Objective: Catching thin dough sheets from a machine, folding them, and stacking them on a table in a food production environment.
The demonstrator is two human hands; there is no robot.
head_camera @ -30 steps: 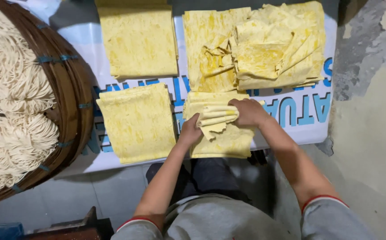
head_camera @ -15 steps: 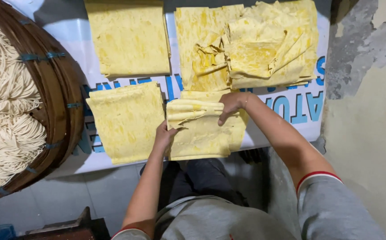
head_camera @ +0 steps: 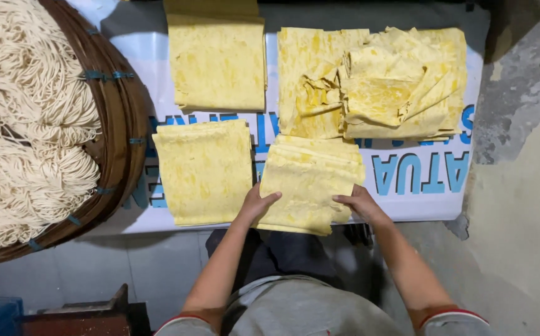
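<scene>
A folded stack of thin yellow sheets (head_camera: 310, 180) lies on the near edge of a white printed banner (head_camera: 419, 186). My left hand (head_camera: 256, 204) grips its near left edge, fingers on top. My right hand (head_camera: 358, 204) holds its near right edge. A flat square stack of the same yellow sheets (head_camera: 203, 171) lies just to the left. Farther back sit another neat stack (head_camera: 218, 62) and a loose, crumpled pile of sheets (head_camera: 382, 84).
A big round woven basket (head_camera: 117, 149) heaped with pale noodle strands (head_camera: 24, 124) fills the left side. The floor to the right is rough grey concrete (head_camera: 519, 186). A dark wooden object (head_camera: 83, 314) stands at the bottom left.
My right hand came down from the far top of the sheet stack to its near right edge. The rumpled top layers now lie flat and the stack has been squared.
</scene>
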